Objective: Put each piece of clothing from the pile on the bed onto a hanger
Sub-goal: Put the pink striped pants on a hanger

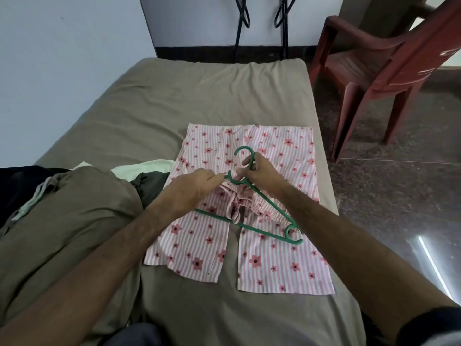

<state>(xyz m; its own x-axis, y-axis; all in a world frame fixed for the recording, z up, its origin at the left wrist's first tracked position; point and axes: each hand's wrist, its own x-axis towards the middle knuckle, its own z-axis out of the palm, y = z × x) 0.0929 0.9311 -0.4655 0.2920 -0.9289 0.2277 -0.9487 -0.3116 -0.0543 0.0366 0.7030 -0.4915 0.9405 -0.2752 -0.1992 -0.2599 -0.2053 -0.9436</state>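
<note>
Pink striped trousers with red flowers (274, 156) lie folded on the bed (174, 101), legs toward me and toward the far end. A green plastic hanger (259, 193) lies across them, its lower bar threaded under the bunched waistband. My right hand (262, 174) grips the hanger's neck just below the hook. My left hand (194, 186) pinches the waistband fabric beside the hanger's left shoulder. The pile of clothes (82, 201) sits to the left: an olive garment, a pale green one, a dark one.
A red-brown plastic chair (374, 61) stands on the stone floor right of the bed. Black metal stand legs (282, 23) rise beyond the bed's far end. A blue wall runs along the left.
</note>
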